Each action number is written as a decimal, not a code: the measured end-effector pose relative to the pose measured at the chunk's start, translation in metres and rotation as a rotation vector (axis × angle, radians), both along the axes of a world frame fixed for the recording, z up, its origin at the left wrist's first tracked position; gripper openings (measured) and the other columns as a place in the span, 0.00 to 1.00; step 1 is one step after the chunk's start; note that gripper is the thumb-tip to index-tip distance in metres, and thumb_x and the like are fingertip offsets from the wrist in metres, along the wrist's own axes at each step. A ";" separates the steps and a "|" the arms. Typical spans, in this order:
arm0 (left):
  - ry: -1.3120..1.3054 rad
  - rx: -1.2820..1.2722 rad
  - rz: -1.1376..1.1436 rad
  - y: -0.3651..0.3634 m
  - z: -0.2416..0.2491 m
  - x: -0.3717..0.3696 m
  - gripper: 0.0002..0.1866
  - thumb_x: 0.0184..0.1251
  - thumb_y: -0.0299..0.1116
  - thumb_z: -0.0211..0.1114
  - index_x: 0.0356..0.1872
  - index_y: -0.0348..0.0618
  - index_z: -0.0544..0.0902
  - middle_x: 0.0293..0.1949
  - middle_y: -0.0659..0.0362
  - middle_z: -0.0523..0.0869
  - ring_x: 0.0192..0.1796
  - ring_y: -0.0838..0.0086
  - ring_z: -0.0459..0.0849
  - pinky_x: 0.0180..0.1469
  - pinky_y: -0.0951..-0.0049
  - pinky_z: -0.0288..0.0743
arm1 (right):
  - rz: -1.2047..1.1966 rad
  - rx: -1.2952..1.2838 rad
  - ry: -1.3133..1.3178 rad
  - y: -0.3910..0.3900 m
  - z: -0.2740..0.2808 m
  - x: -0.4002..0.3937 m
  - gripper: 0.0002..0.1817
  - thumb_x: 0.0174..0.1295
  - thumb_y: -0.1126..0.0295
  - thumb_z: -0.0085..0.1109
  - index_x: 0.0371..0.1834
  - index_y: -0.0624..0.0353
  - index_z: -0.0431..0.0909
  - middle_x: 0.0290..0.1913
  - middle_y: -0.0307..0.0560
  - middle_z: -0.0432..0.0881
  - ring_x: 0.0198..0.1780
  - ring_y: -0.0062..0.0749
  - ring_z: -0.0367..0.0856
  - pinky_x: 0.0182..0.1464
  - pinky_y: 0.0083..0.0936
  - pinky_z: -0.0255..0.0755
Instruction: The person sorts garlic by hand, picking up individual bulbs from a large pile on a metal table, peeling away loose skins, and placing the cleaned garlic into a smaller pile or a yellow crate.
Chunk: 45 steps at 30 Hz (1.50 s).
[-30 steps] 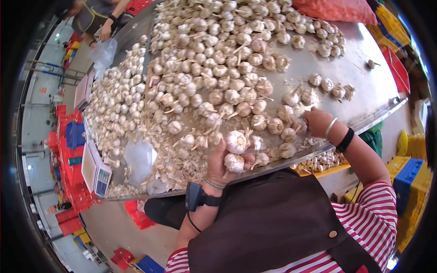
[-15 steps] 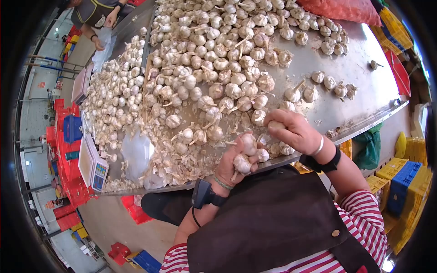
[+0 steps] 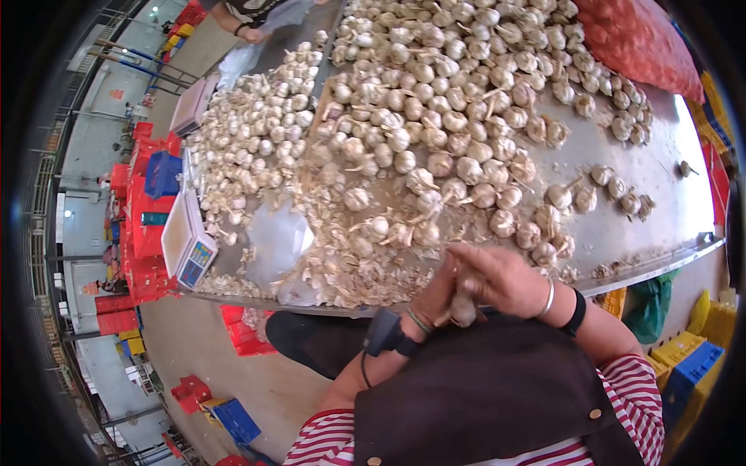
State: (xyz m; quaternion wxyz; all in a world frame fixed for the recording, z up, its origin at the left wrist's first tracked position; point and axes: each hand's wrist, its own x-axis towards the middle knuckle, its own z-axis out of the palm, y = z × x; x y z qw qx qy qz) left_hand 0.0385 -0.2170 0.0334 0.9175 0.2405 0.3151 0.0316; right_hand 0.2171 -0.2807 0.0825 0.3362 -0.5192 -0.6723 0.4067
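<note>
My left hand [image 3: 434,297] and my right hand [image 3: 509,283] are together above the table's front edge, close to my apron. A garlic bulb [image 3: 464,309] shows between them, its stem pointing down to the left. The left fingers curl round it from the left, partly hidden behind the right hand. From the other side, the right fingers bend over the top of the bulb. Whether more bulbs sit inside the hands is hidden. Loose garlic bulbs [image 3: 528,235] lie just beyond my hands on the metal table [image 3: 598,233].
Whiter bulbs [image 3: 260,128] are heaped left of a divider. A digital scale [image 3: 190,245] stands at the table's left edge beside a plastic bag [image 3: 278,237]. Papery skins [image 3: 350,279] litter the front. A red mesh sack [image 3: 641,46] lies far right. Another person's hand [image 3: 250,34] is at the far left.
My hands, apart before with two bulbs visible in the left, have come together round a bulb nearer my body. The view has shifted, so the table appears further left and lower.
</note>
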 end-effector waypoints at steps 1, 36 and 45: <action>0.040 0.377 -0.002 -0.007 -0.001 -0.002 0.42 0.67 0.72 0.41 0.61 0.42 0.71 0.49 0.54 0.80 0.46 0.65 0.84 0.35 0.63 0.86 | 0.027 -0.051 0.011 -0.003 -0.003 -0.006 0.35 0.70 0.61 0.55 0.74 0.63 0.53 0.54 0.61 0.77 0.51 0.58 0.78 0.55 0.40 0.73; 0.750 1.987 -0.398 0.070 -0.041 -0.005 0.25 0.51 0.30 0.70 0.53 0.41 0.75 0.52 0.45 0.77 0.56 0.47 0.73 0.59 0.52 0.68 | -0.254 -0.424 0.091 -0.113 0.012 0.137 0.22 0.56 0.62 0.69 0.52 0.58 0.78 0.36 0.46 0.83 0.34 0.33 0.80 0.41 0.26 0.76; 0.618 1.590 -0.190 0.090 -0.054 -0.011 0.10 0.72 0.27 0.53 0.52 0.40 0.74 0.46 0.50 0.84 0.40 0.56 0.83 0.44 0.66 0.76 | -0.815 -0.720 -0.448 -0.230 0.017 0.184 0.21 0.52 0.61 0.71 0.46 0.59 0.81 0.33 0.53 0.86 0.35 0.44 0.85 0.41 0.32 0.77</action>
